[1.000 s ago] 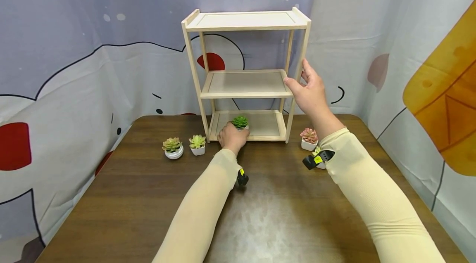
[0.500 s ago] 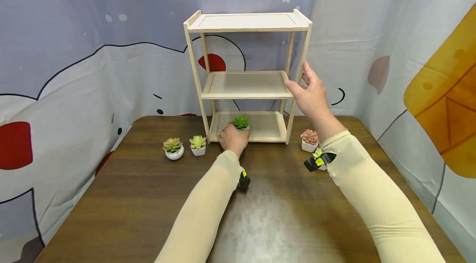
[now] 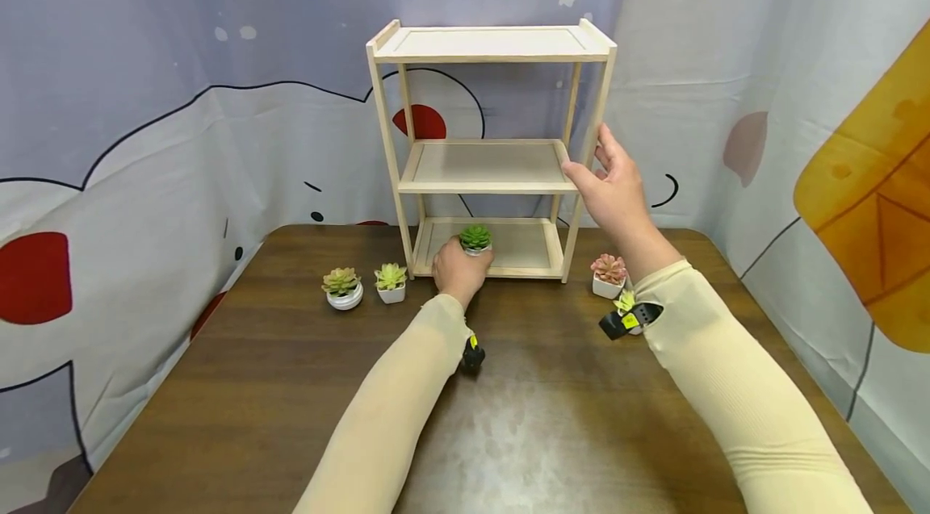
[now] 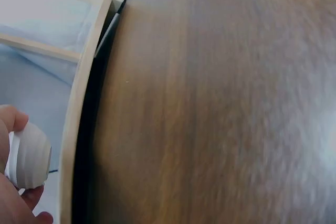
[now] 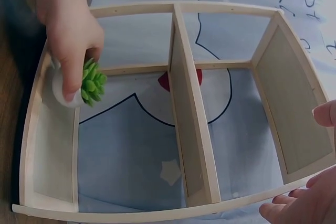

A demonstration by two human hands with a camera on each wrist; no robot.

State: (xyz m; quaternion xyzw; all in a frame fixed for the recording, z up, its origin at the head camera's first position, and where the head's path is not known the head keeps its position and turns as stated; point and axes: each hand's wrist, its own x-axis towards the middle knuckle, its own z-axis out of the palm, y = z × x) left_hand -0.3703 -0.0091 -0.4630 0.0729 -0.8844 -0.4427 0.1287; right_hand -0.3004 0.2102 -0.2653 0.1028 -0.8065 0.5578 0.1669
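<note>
My left hand [image 3: 459, 268] grips a green potted succulent [image 3: 475, 237] at the bottom level of a light wooden three-tier shelf [image 3: 494, 60]. Its white round pot [image 4: 34, 156] shows between thumb and fingers in the left wrist view. From the right wrist view, the pot is close over the bottom board [image 5: 52, 150], with the green leaves [image 5: 93, 83] facing up the shelf. My right hand [image 3: 617, 187] holds the shelf's right front post at mid height, thumb at the front and fingers on the outer side.
Two pale green succulents, one in a round pot [image 3: 345, 298] and one in a square pot [image 3: 392, 295], stand left of the shelf. A pink succulent [image 3: 608, 268] and a yellow-green one [image 3: 625, 302], partly behind the right wristband, stand at right. A patterned curtain hangs behind the brown table [image 3: 254, 417].
The scene has shifted slightly to the right in the head view. Both hands keep their places on the pot and the post.
</note>
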